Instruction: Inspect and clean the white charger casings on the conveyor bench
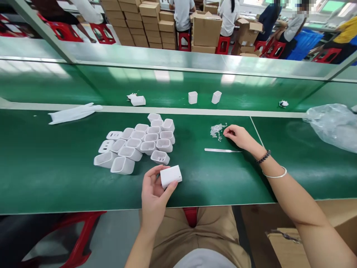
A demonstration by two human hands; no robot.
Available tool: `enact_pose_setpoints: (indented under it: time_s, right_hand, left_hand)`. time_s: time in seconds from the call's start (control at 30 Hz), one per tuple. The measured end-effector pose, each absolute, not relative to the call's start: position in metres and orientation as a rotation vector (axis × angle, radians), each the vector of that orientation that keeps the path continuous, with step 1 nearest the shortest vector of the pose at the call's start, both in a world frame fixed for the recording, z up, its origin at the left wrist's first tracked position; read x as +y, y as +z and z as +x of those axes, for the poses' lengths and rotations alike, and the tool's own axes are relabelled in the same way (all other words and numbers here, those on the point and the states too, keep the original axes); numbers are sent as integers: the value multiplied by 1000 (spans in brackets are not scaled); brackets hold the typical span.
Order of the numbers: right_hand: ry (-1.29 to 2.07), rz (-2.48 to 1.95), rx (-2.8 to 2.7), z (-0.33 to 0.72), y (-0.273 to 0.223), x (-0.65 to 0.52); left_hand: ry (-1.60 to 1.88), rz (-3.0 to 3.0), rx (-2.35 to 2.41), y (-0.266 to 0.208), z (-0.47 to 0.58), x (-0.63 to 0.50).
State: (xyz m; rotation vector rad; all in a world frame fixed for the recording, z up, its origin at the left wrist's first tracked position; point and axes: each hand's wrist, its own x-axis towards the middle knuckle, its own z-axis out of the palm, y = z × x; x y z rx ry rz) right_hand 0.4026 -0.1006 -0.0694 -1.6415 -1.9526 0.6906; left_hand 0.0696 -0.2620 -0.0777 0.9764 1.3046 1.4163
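My left hand (pixel 156 188) grips a white plastic charger housing (pixel 171 176) between thumb and fingers, just above the table's near edge. A small dark slot shows at the housing's right end. My right hand (pixel 237 136) is at the right edge of a small pile of tiny clear pieces (pixel 216 130), its fingertips pinched together. Whatever they hold, if anything, is too small to make out. Below the pile lie metal tweezers (pixel 220 150). Left of centre stand several white housings (pixel 122 165) in a cluster, most with the open end up; a few show slotted faces.
A white glove (pixel 74 113) lies at the left, a clear plastic bag (pixel 331 124) at the right. Behind the pale strip stand two white housings (pixel 192 97), with another on its side (pixel 138 100). Beyond are cardboard boxes (pixel 206 31) and seated people. A red stool (pixel 83 238) is at lower left.
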Motion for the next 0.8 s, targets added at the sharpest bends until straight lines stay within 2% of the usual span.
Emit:
enact_pose_setpoints:
  time_s: [0.3, 0.63, 0.8]
  right_hand:
    - [736, -1651, -1991, 410, -69, -100]
    - [416, -1614, -2208, 397, -76, -103]
    - [402, -1446, -2294, 377, -70, -114]
  left_hand:
    - [1422, 875, 1264, -74, 68, -265]
    - [1453, 974, 1309, -74, 74, -269]
    - [1475, 1229, 1390, -81, 82, -275]
